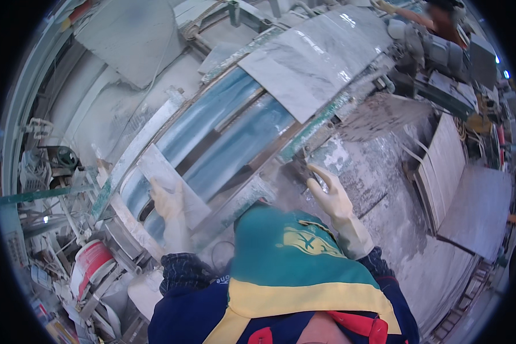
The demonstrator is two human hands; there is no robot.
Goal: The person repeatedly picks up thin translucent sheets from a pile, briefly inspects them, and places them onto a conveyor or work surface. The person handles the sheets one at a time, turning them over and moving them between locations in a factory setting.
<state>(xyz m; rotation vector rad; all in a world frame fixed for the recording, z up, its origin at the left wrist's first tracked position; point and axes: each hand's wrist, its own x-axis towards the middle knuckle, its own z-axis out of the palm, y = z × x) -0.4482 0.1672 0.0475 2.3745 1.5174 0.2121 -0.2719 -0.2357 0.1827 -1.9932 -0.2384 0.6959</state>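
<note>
My left hand (167, 202), in a pale cream glove, lies on a narrow light-grey stone strip (196, 198) at the near end of a conveyor. Its fingers look spread over the strip. The strip lies across blue belts (229, 143), which run away toward the upper right. My right hand (333, 199), gloved alike, is raised off the conveyor's right side. Its thumb and fingers are apart, with nothing visible between them. Just beyond those fingertips is a dark, blurred part by the green-edged conveyor frame (309, 137). Farther along, a large grey-veined stone slab (315, 57) covers the belts.
At the upper right, another person (444, 23) reaches toward the large slab's far end, near motors (436, 49). Flat panels (447, 166) lean at the right. A red-and-white bucket (92, 264) stands among clutter at the lower left. A broad dusty slab (132, 37) lies upper left.
</note>
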